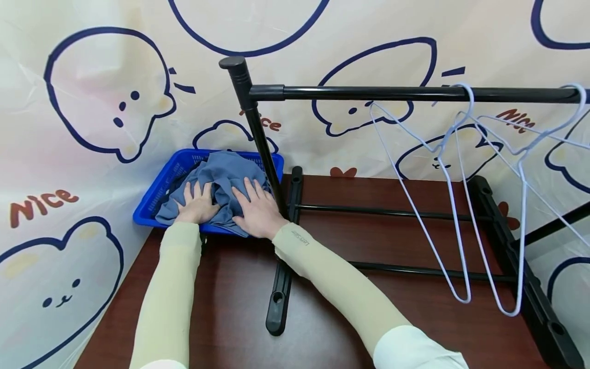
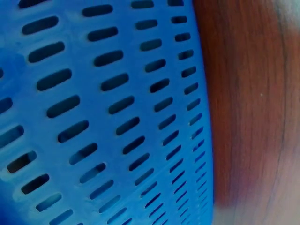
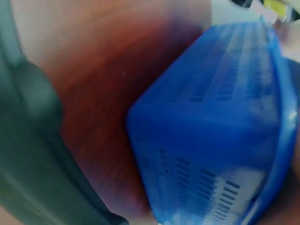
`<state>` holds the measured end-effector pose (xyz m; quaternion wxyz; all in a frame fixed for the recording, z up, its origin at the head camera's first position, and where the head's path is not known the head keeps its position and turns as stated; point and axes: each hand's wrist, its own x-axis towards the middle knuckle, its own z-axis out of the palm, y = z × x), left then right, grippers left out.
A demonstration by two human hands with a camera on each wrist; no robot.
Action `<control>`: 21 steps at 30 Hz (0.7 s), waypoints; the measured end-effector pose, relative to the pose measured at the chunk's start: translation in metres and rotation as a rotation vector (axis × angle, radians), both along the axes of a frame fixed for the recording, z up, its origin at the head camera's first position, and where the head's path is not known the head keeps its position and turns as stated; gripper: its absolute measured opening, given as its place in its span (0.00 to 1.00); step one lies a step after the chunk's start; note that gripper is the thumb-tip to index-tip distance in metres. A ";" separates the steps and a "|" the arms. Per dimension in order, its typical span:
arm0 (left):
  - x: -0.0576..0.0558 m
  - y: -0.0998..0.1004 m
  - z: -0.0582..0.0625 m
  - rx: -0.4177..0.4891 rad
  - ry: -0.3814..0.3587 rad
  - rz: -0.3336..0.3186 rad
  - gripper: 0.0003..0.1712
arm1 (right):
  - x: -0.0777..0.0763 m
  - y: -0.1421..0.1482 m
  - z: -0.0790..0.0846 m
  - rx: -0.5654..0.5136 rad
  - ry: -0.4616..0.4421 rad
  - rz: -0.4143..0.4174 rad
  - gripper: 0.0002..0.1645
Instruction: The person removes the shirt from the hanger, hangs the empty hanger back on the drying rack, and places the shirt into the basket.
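A blue slotted plastic basket [image 1: 149, 205] stands at the back left of the table, with a crumpled blue-grey cloth [image 1: 230, 171] heaped inside it. My left hand [image 1: 198, 205] rests on the left part of the cloth, fingers spread. On the cloth's right part lies my right hand [image 1: 259, 210], its fingers extended too. In the left wrist view the basket's slotted wall [image 2: 136, 103] fills most of the picture. The right wrist view shows a corner of the basket [image 3: 201, 126] beside a dark rack foot [image 3: 28, 140]. What lies beneath the cloth is mostly hidden.
A black clothes rack [image 1: 350, 93] stands on the brown table [image 1: 230, 302], its left post close to the basket and my right hand. Light-blue hangers [image 1: 451, 205] hang from its bar on the right. Behind is a patterned backdrop [image 1: 295, 138].
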<state>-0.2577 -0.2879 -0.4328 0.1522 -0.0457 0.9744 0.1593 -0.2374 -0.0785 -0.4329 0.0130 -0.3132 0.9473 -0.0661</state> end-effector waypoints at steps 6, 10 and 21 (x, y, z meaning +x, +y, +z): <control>0.000 0.001 -0.003 0.012 0.050 -0.010 0.45 | 0.026 0.023 -0.006 -0.070 0.034 0.103 0.39; 0.003 -0.006 -0.005 0.022 0.096 -0.007 0.44 | 0.045 0.036 -0.008 -0.144 0.008 0.175 0.34; 0.000 -0.001 -0.011 0.017 0.255 0.030 0.41 | 0.077 0.045 -0.013 -0.218 0.241 0.306 0.36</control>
